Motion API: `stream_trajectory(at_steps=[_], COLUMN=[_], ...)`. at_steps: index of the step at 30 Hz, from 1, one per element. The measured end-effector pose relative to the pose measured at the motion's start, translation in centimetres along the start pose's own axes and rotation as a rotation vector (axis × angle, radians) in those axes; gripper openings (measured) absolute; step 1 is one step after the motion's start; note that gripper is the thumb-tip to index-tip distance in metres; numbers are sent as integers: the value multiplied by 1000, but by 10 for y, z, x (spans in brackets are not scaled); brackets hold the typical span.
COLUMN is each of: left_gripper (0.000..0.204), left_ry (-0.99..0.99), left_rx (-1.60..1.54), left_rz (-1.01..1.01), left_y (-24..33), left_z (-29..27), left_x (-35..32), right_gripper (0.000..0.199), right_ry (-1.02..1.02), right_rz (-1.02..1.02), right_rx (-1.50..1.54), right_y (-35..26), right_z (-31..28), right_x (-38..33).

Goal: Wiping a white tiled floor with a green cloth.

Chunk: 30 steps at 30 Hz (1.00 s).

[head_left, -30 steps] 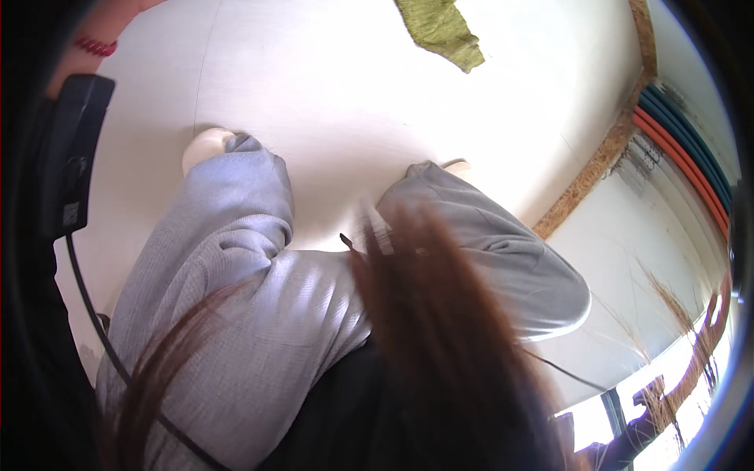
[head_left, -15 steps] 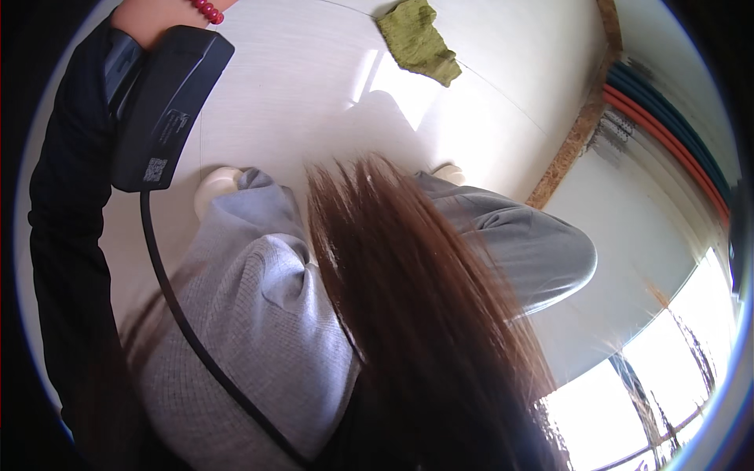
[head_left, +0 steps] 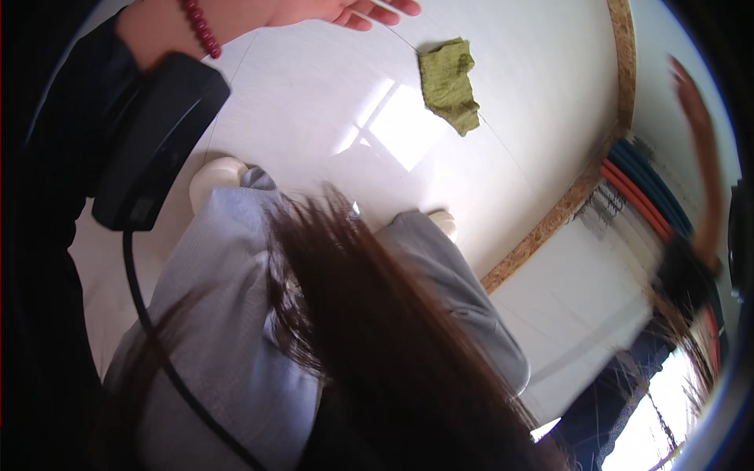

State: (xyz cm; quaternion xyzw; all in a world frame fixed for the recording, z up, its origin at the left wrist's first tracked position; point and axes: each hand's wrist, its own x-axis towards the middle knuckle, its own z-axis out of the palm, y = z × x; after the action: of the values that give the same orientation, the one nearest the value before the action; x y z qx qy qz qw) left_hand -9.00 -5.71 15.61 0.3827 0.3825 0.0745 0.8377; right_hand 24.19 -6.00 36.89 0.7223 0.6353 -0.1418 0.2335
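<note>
A home room, going by the white tiled floor [head_left: 330, 102] and wooden skirting [head_left: 550, 228].

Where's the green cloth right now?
In the head view the green cloth lies flat on the white floor, upper middle, just right of and below the left hand, touching neither hand, beyond the person's shoes.

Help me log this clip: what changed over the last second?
The left hand rose to the top edge, open and empty; the right hand swung up at the right, blurred. The green cloth appears unmoved on the white floor.
</note>
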Motion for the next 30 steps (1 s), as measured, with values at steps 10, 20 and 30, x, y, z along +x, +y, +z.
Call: stream_trajectory(at_steps=[10, 20, 30], left_gripper=[41, 41, 79], left_ry=[66, 206, 837], left_rx=[285, 552, 1527], left_rz=[-130, -266, -153], left_y=[-28, -63, -110], left_z=[0, 14, -194], left_x=[0, 50, 23], right_gripper=[59, 54, 71], right_ry=[614, 650, 308], right_rz=[-119, 6, 1826], right_rx=[262, 502, 601], right_y=[-98, -44, 119], right_z=[425, 490, 642], right_x=[37, -66, -142])
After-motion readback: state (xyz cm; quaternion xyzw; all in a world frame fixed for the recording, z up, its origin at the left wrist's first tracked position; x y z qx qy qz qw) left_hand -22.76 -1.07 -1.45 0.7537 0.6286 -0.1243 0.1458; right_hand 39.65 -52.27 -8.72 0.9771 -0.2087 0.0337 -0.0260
